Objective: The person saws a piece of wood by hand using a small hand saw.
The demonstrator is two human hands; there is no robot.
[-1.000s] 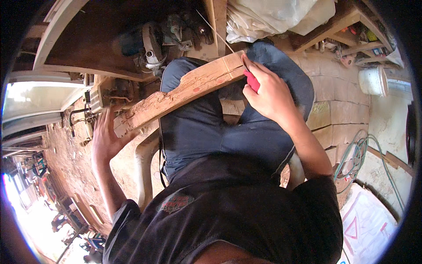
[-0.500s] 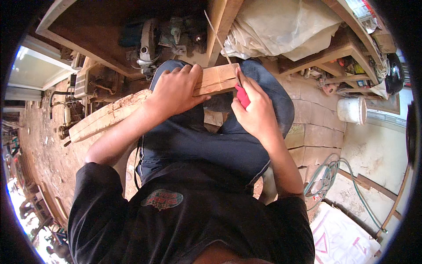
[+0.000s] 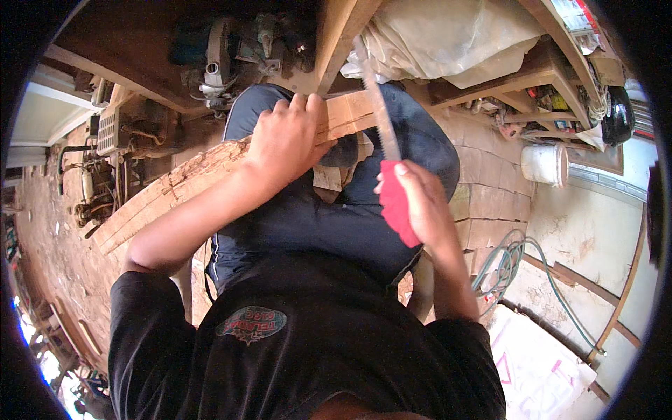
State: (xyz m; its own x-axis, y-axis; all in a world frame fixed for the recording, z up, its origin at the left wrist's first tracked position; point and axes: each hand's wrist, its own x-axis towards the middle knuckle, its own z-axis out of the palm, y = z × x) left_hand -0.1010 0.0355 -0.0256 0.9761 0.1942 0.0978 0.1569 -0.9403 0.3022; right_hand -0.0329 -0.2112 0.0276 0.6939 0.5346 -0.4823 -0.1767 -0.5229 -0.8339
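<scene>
A long, rough wooden beam (image 3: pixel 185 178) lies across my knees, slanting from lower left up to its squared end. My left hand (image 3: pixel 285 136) is closed over it not far from that end, fingers wrapped across the top. In my right hand (image 3: pixel 428 203) is a hand saw (image 3: pixel 399 199) with a red handle, gripped in the fist. Its toothed blade (image 3: pixel 381 115) points away from me and passes just beside the beam's squared end; whether it touches the wood I cannot tell.
Ahead on the left, a circular saw (image 3: pixel 215 66) and other power tools sit under a wooden bench frame. A plastic sheet (image 3: pixel 448 45) covers things at the front. To the right stand a white bucket (image 3: pixel 544 165) and a coiled green hose (image 3: pixel 502 262). Machinery (image 3: pixel 133 133) stands left.
My right hand has drawn the saw back toward me, so its whole handle and blade now show. The left hand still grips the beam; the view has shifted slightly.
</scene>
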